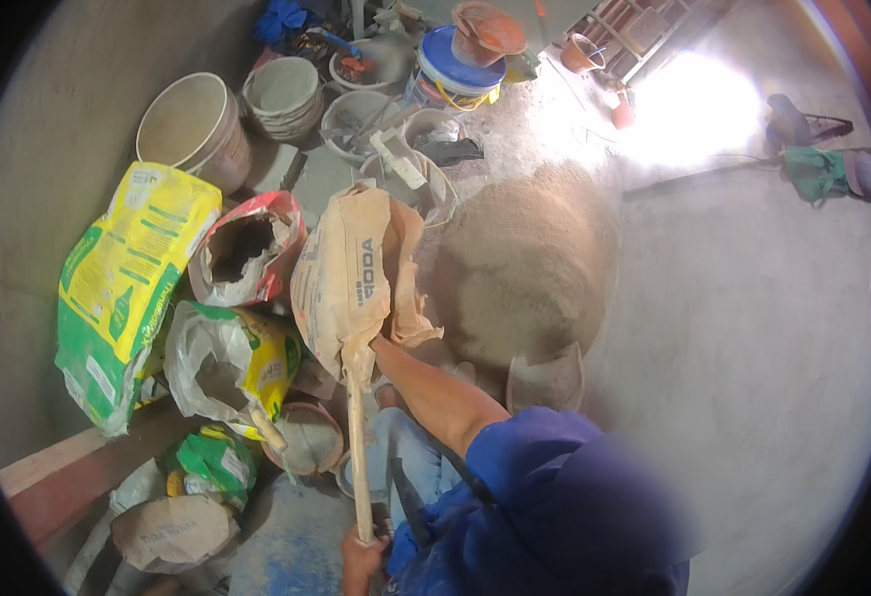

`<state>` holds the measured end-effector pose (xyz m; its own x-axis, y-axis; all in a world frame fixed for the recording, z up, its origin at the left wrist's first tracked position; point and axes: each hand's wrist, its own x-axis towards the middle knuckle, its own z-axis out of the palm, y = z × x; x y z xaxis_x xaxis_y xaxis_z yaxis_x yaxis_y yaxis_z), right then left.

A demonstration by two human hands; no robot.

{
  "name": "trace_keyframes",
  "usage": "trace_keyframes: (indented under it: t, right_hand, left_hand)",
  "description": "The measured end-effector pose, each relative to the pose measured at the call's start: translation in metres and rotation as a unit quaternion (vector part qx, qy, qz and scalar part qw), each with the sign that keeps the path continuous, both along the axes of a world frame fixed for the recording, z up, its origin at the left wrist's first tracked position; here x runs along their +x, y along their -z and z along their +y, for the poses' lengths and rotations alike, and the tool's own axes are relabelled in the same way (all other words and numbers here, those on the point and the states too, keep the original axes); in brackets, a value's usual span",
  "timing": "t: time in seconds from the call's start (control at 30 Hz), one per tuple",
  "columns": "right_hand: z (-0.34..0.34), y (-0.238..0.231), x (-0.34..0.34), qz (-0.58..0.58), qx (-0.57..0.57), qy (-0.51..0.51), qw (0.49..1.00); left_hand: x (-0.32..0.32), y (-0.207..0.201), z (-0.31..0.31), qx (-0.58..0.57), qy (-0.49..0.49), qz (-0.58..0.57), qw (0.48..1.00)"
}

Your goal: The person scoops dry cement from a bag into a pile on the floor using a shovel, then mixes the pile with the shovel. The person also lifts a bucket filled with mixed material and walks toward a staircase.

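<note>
My left hand [361, 554], low in the view, is closed around the lower end of a long pale wooden handle [358, 457]. The handle runs up to a torn brown paper bag [341, 273], whose bunched lower edge covers its far end; the tool head is hidden. My right arm reaches across from the blue sleeve to this edge. Only the back part of my right hand [383, 350] shows against the paper, and its fingers are hidden. The bag gapes on its right side. Beside it spreads a pile of sandy powder [530, 268].
At left stand a yellow-green sack [137, 278], an open red-white sack [241, 248] and an open white-yellow sack [212, 363]. Several buckets, including a large pale bucket [192, 129] and a blue-lidded bucket [455, 70], stand farther off. A grey scoop-like container [547, 380] touches the pile's near edge.
</note>
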<state>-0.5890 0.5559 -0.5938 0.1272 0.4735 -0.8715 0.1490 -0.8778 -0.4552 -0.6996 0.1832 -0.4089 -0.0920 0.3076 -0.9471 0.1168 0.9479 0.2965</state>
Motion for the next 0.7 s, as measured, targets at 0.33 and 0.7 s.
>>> trace_keyframes:
  t: [0.33, 0.7]
  right_hand:
    - [0.029, -0.025, -0.003, 0.036, -0.021, 0.006, 0.999]
    - [0.069, -0.064, 0.016, 0.145, -0.103, 0.234, 0.956]
  left_hand:
    - [-0.015, -0.124, 0.071, -0.021, 0.080, 0.087, 0.993]
    - [-0.051, -0.304, 0.228, 0.205, 0.039, -0.092, 0.974]
